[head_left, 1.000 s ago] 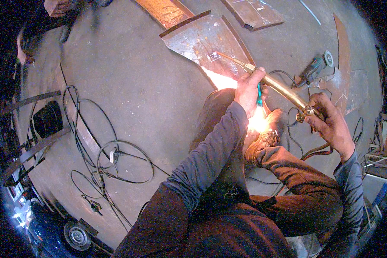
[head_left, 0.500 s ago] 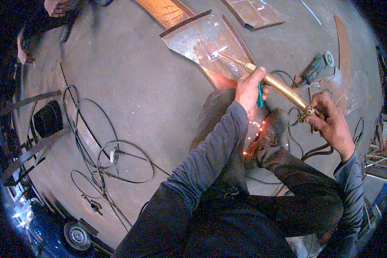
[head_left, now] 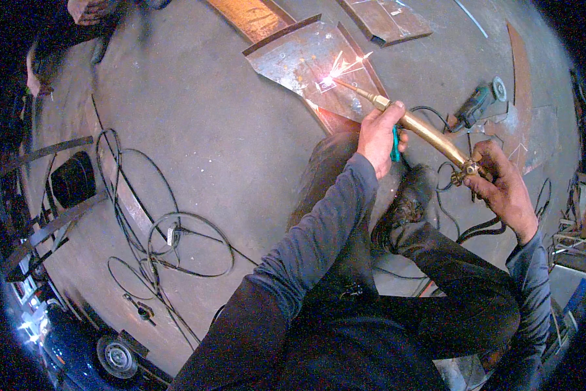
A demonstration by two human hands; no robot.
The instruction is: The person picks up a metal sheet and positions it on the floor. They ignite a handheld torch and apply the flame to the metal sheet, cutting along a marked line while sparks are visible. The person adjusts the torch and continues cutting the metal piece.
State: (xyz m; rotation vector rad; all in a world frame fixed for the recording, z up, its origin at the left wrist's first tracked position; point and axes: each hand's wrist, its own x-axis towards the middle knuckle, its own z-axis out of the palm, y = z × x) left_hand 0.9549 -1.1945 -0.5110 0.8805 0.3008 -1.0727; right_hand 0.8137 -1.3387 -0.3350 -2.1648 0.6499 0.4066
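Note:
A brass gas cutting torch [head_left: 435, 137] slants across in front of me, its copper tip [head_left: 351, 87] at a steel plate [head_left: 285, 64] with raised edges. Bright sparks [head_left: 342, 68] spray up from a glowing spot at the tip, beside a small chalk-marked square. My left hand [head_left: 379, 138] is closed under the torch's front, with the thumb along it. Its fingers also hold a small green object [head_left: 395, 144], perhaps a lighter. Around the valve knobs [head_left: 466, 171] at the torch's rear, the fingers of my right hand [head_left: 503, 189] are closed.
An angle grinder [head_left: 479, 107] lies on the floor at the right, next to flat steel sheets [head_left: 534, 133]. Black cables [head_left: 151, 257] loop over the floor at the left. A rusty channel [head_left: 250, 18] runs beyond the plate. Another person's hand [head_left: 91, 10] shows at the upper left.
Sparks now spray up from the plate at the torch tip, where there was only a small glow. The bright dots and orange light by my shoe are gone. Both hands keep their places.

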